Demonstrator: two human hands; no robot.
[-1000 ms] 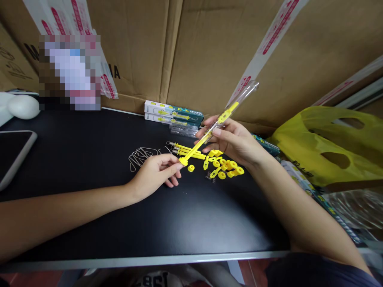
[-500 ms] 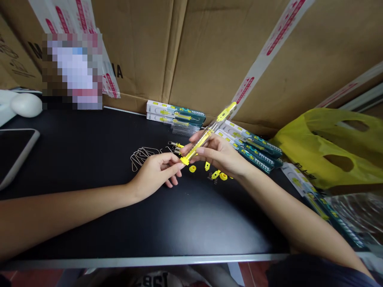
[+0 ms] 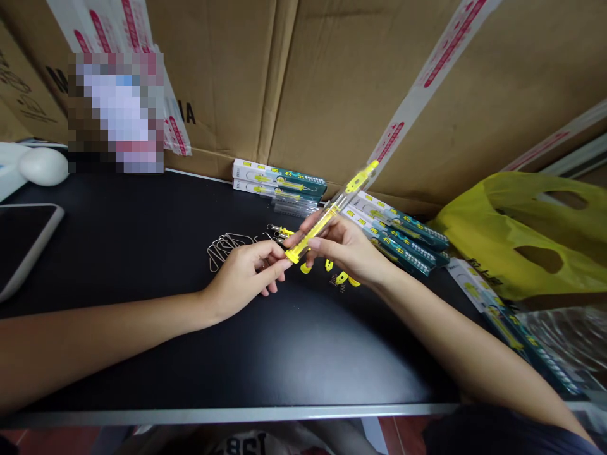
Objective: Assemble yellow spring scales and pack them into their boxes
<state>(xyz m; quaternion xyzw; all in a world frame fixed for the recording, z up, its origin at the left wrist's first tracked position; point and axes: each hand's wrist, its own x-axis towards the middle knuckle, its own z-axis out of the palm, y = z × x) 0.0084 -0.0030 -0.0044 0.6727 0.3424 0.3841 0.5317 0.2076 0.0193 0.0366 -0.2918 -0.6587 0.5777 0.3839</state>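
Held aslant above the table is a spring scale (image 3: 324, 221), a clear tube with yellow parts inside. My right hand (image 3: 348, 246) wraps its fingers and thumb round the middle of the tube. At the tube's lower end, my left hand (image 3: 253, 262) pinches the yellow end cap (image 3: 293, 256) between thumb and fingers. Beyond my left hand lie several bent wire hooks (image 3: 222, 246). Yellow inner pieces with metal rings (image 3: 279, 232) lie partly behind the hands. Under my right hand are small yellow parts (image 3: 341, 277) and tiny springs (image 3: 333, 279).
Printed boxes (image 3: 277, 180) stand at the back beside clear tubes (image 3: 294, 206). More boxes (image 3: 396, 234) lie to the right, near a yellow plastic bag (image 3: 497, 227). At the left is a tablet-like device (image 3: 28, 246). Cardboard (image 3: 332, 82) walls off the table's rear.
Both hands keep their hold on the spring scale. My right thumb has shifted slightly along the tube, and the right fingers have curled a little lower, over the small yellow parts.
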